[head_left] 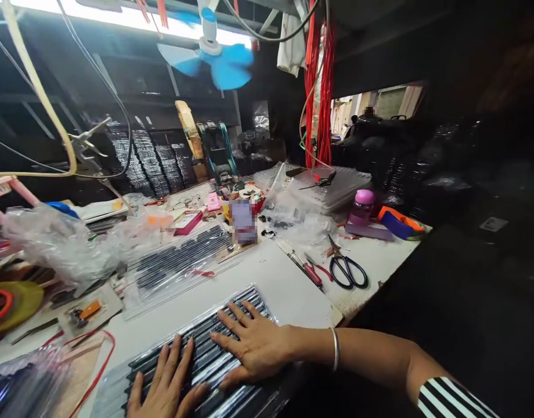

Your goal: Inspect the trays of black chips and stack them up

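Observation:
A clear plastic bag of dark strips [206,348] lies flat at the table's front edge, the strips side by side in rows. On its lower left part rests my left hand [165,386], fingers spread and pressed down. My right hand [256,345], with a bracelet at the wrist, lies spread over the bag's upper right part. Neither hand grips anything. Just behind is a second clear bag of dark strips [180,261], with a small red piece [203,273] on it.
Dark-handled scissors [347,273] and red-handled pliers [318,268] lie at the right. A purple bottle [363,209] and a tape dispenser [401,223] stand beyond. At left are yellow tape rolls [25,307], crumpled plastic [62,244] and a red cord [105,363]. A blue fan [212,52] hangs overhead.

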Action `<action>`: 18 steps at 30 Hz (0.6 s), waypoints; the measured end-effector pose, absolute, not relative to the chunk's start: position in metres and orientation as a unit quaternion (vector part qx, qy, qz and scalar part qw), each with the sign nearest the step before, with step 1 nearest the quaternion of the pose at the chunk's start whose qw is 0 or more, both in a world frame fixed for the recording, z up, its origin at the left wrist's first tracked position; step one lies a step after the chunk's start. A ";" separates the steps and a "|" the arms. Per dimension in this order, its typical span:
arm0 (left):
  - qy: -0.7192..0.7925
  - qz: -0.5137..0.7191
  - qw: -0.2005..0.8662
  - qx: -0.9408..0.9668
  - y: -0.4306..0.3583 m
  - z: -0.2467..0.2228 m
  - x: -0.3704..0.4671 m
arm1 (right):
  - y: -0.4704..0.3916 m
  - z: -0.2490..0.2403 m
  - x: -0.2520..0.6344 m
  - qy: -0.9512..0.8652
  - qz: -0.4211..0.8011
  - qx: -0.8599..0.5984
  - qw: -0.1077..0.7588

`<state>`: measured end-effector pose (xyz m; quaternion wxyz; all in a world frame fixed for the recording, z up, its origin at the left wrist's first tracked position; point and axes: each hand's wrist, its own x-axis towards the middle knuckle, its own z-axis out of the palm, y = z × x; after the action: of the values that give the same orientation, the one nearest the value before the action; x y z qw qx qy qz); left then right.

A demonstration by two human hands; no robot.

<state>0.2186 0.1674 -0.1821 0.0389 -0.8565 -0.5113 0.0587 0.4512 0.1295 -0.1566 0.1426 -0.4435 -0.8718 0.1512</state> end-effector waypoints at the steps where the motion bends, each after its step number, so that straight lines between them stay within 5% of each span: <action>1: -0.514 0.074 0.032 -0.854 0.166 -0.178 0.220 | 0.129 -0.159 0.450 -0.871 0.137 -0.451 0.140; 11: -0.554 -0.034 -0.126 -0.822 0.156 -0.166 0.187 | 0.126 -0.183 0.456 -0.866 0.088 -0.475 0.130; 18: -0.657 -0.100 -0.123 -0.737 0.133 -0.185 0.131 | 0.096 -0.200 0.482 -0.789 0.067 -0.583 0.180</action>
<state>0.1309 0.1332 -0.1853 -0.1230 -0.7369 -0.6573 -0.0995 0.4817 0.0965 -0.2000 0.1803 -0.5830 -0.7894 0.0668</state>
